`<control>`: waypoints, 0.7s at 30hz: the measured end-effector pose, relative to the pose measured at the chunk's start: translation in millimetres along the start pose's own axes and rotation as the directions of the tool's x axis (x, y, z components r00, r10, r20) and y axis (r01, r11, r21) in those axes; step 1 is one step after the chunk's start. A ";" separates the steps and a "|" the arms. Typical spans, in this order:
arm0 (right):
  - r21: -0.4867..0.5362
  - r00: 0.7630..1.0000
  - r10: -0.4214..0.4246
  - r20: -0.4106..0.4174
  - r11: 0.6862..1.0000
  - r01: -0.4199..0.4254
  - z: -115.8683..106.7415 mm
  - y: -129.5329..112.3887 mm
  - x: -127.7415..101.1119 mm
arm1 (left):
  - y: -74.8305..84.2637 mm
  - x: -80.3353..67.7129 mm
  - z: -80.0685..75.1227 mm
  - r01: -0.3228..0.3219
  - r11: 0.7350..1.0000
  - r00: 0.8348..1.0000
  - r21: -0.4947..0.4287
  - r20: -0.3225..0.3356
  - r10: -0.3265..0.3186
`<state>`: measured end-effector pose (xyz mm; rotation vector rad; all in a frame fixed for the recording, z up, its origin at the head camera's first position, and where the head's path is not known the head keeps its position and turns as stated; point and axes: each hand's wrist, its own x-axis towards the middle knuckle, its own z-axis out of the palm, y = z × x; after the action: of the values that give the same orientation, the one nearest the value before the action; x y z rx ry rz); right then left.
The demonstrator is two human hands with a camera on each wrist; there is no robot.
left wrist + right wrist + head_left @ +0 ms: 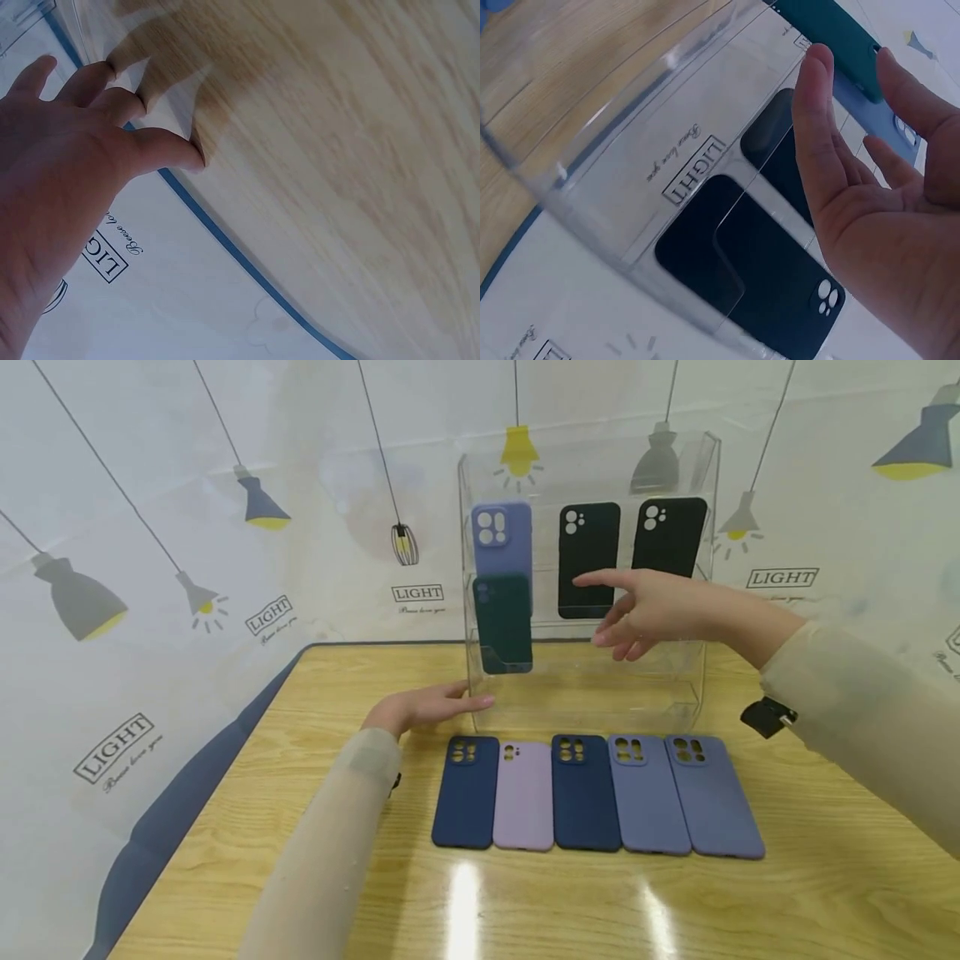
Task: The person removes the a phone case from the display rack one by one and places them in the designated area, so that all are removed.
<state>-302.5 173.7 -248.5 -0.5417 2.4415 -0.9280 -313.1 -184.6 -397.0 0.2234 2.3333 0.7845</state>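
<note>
A clear acrylic display rack (697, 468) stands on the wooden table (787, 893). It holds a periwinkle phone case (504, 533), a dark green case (504, 622) below it, and two black cases (588, 558) (670, 535). My right hand (645, 610) hovers open in front of the rack, fingers pointing left, holding nothing; the right wrist view shows its fingers (817, 127) near the green case (832, 34) and black cases (772, 262). My left hand (423, 706) rests flat on the table, fingertips touching the rack's left base (82, 30).
A row of several phone cases lies in front of the rack: navy (467, 791), lilac (523, 793), navy (583, 791), and two periwinkle (648, 793) (714, 795). A lamp-printed backdrop (150, 568) surrounds the table's far and left edges.
</note>
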 end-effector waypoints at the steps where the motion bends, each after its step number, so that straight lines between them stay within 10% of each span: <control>1: 0.002 1.000 0.000 -0.005 1.000 0.000 1.5 -5.2 4.4 | -0.1 0.3 0.3 -0.002 1.000 1.000 -0.002 0.000 0.002; 21: -0.096 0.980 -0.001 -0.197 0.995 -0.018 49.1 -39.3 67.7 | 0.0 2.6 -1.0 0.032 0.999 0.999 0.002 0.007 -0.032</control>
<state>-322.9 87.0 -272.9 -0.4929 2.6763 -0.9009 -315.8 -184.2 -397.8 0.1890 2.3248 0.7651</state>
